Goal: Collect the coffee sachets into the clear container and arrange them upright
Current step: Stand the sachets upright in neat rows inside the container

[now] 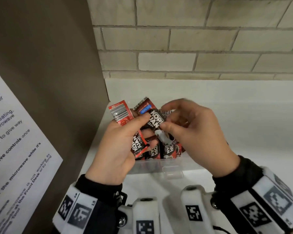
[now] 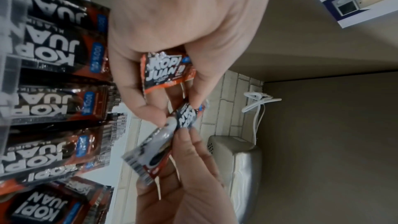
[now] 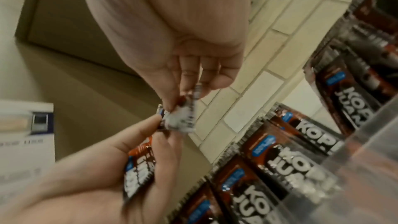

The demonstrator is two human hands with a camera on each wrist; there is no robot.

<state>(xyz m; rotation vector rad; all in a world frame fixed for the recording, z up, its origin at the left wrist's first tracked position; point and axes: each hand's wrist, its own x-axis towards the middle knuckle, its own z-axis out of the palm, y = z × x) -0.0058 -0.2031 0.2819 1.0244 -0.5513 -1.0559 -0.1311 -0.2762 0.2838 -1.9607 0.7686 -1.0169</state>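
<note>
Left hand [image 1: 115,146] clutching a small bunch of Kopi Juan sachets [image 1: 139,146], right hand [image 1: 198,132] pinching one sachet [image 1: 156,120] out of it, right above the clear container [image 1: 159,164] on the white table [image 1: 243,124]. Several sachets standing upright inside already. Could fumble the handover, dropping that sachet flat across the row.

Both hands are raised close together, palms turned toward each other. The left hand [image 1: 118,142] curls its fingers round a few sachets [image 1: 139,146], thumb pressed on top. The right hand [image 1: 198,130] pinches one sachet [image 1: 156,120] between thumb and forefinger, its other fingers loosely bent. Both wrists wear dark sleeves.
</note>
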